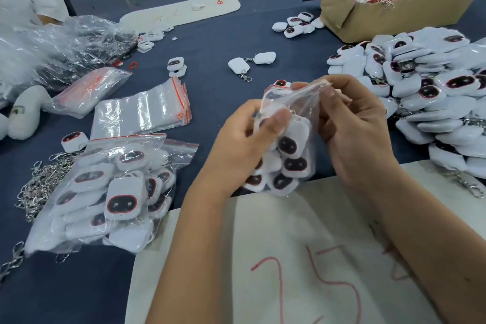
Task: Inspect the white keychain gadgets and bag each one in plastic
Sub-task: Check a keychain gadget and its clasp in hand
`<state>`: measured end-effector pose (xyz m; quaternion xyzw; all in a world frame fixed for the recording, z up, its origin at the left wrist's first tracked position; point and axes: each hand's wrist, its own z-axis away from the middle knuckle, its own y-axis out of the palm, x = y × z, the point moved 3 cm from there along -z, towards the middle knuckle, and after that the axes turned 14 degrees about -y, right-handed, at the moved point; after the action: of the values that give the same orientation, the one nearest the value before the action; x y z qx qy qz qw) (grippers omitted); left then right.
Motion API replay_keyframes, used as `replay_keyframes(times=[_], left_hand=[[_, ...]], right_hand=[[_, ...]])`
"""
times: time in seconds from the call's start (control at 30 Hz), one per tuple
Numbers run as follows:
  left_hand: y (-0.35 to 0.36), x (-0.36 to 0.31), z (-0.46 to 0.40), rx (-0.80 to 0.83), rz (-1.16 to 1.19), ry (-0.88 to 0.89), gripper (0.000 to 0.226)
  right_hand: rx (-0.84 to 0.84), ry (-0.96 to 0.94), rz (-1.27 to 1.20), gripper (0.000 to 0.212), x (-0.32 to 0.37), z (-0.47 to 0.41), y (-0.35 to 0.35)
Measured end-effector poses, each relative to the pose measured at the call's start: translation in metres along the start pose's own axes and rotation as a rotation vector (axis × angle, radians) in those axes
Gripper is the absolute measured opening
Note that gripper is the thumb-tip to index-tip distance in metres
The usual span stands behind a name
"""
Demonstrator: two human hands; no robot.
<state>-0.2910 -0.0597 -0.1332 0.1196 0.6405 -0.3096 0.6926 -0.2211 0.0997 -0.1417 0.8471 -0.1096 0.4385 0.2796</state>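
Blue worktable (210, 42): left hand (244, 139) grips filled plastic bag (292, 123), right hand (352, 123) pinches its mouth, likely to seal; loose gadget pile (420, 92) right of bag.

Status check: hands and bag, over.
Both hands, left and right, pinch the bag. Several gadgets inside. Mouth open. Nothing in the way.

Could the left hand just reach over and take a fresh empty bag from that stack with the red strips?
Probably not yet: the left hand is gripping the filled bag. The stack of empty bags lies uncovered on its side, so once freed, likely yes.
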Motion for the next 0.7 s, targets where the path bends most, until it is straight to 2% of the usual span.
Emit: replay_keyframes(times=[0.17,0.27,0.37,0.43,0.5,0.53,0.63,0.7], left_hand=[[0.006,-0.004,0.003,0.121,0.255,0.05,0.028],[0.003,-0.005,0.002,0.117,0.369,0.075,0.029],[0.003,-0.006,-0.001,-0.035,0.381,0.046,0.03],[0.004,-0.002,-0.004,-0.214,0.302,-0.014,0.038],[0.004,0.003,-0.006,-0.344,0.234,-0.142,0.043],[0.003,0.007,-0.006,-0.359,0.257,-0.211,0.044],[0.0,0.007,-0.005,-0.19,0.468,-0.308,0.047],[0.002,0.005,-0.004,-0.072,0.579,-0.344,0.034]], right_hand=[[-0.031,-0.004,-0.084,0.015,0.012,0.001,0.0],[0.014,-0.027,-0.085,0.013,0.022,-0.004,0.0],[0.075,0.012,0.01,0.038,0.02,-0.004,-0.004],[0.12,0.139,0.106,0.048,0.009,0.002,-0.005],[0.183,0.254,0.159,0.049,-0.002,0.009,-0.004],[0.214,0.26,0.186,0.044,-0.004,0.009,-0.004],[0.26,0.211,0.126,0.022,0.001,0.007,-0.003],[0.247,0.191,-0.006,0.014,0.006,0.007,-0.004]])
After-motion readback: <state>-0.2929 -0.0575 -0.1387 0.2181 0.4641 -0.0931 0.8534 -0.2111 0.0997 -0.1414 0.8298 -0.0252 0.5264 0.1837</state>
